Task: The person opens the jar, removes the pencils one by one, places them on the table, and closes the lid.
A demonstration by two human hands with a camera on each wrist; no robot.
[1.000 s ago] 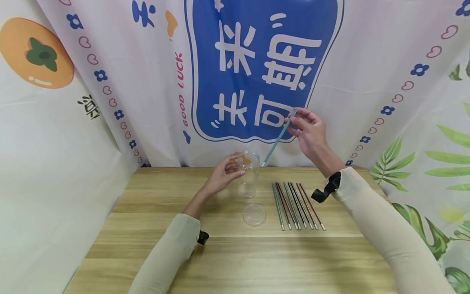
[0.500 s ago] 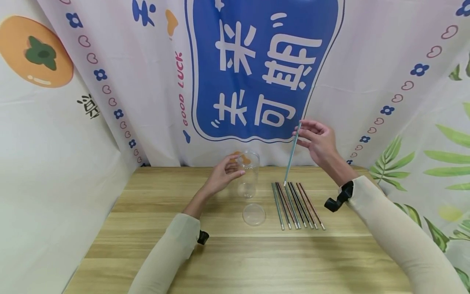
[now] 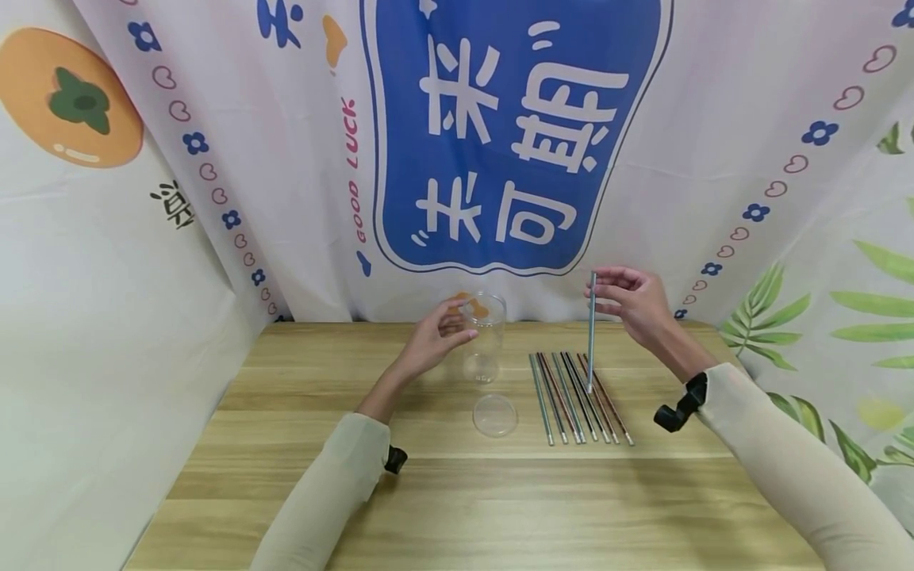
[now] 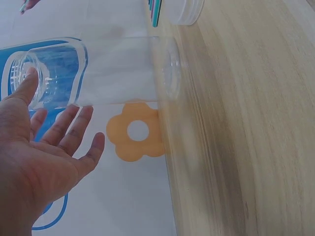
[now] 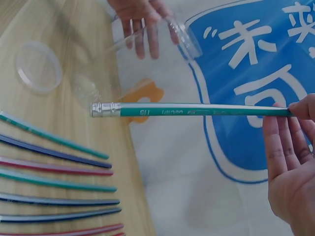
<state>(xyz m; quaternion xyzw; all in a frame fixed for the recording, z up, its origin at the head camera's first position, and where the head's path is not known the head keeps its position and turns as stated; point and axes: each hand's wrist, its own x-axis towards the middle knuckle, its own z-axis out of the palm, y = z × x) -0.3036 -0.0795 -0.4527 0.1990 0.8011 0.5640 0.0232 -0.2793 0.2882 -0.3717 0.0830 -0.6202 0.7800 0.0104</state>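
Observation:
A green pencil [image 3: 591, 341] hangs nearly upright from my right hand [image 3: 631, 305], pinched between thumb and fingers at its top end. Its silver-ferruled end points down and overlaps the row of pencils [image 3: 571, 396] on the table. In the right wrist view, white lettering shows along the green pencil [image 5: 187, 111]. My left hand [image 3: 435, 337] holds the clear plastic jar [image 3: 489, 349] near its open mouth, thumb on one side and fingers on the other. The jar stands upright on the table.
A round clear lid [image 3: 495, 415] lies flat in front of the jar. Green, dark and red pencils lie side by side right of it, ferrules toward me. Behind the wooden table [image 3: 457, 507] hangs a printed curtain [image 3: 307, 174].
My right hand has moved down and to the right, and the green pencil has swung from slanted to nearly upright over the row. The left hand and jar have stayed put.

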